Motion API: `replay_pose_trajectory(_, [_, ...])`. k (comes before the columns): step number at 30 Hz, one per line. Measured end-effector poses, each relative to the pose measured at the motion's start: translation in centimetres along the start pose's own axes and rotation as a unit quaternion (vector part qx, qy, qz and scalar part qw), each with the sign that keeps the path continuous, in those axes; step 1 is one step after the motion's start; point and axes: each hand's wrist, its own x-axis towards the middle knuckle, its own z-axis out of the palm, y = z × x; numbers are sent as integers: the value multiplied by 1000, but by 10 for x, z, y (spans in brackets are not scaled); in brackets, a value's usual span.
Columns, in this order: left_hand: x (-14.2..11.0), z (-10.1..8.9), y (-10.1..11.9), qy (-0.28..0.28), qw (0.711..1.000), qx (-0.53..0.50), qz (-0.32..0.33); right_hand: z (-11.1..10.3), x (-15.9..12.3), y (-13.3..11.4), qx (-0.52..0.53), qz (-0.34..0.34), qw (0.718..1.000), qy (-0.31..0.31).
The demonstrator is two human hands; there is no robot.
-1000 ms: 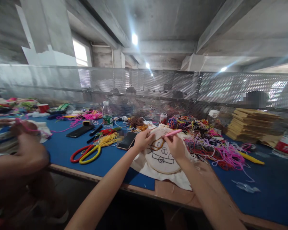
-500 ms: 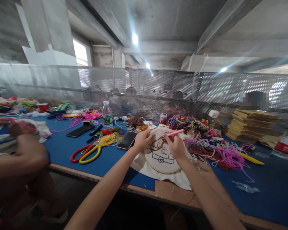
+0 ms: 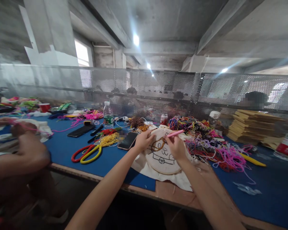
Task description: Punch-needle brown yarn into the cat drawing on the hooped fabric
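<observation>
The person's right hand [image 3: 175, 146] holds a pink pen-like tool [image 3: 175, 133] against the cloth of a round embroidery hoop [image 3: 163, 169], which lies at the near table edge. The left hand [image 3: 144, 140] rests on the hoop's left side; whether its fingers close on it cannot be told. A phone [image 3: 128, 140] lies just left, tangled yarn [image 3: 201, 142] to the right.

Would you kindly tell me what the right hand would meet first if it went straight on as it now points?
Most likely the white cloth stretched in the round, pale hoop: the right hand, holding a slim pink tool, points toward it. Depth is unclear; the fingertips may already touch it.
</observation>
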Motion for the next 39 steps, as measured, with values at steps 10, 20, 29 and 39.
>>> replay_pose_trajectory(10, [1,1,0,12,1000,8,8,2,0,-7,15,-21,1000,-17])
replay_pose_trajectory(20, [1,4,-4,9,1000,12,0,0,1,-3,4,12,1000,3])
replay_pose_trajectory(29, [1,6,-6,13,1000,16,0,1,2,3,21,0,1000,-1])
replay_pose_trajectory(39, [1,6,-6,8,1000,24,-3,2,2,2,-4,5,1000,-4])
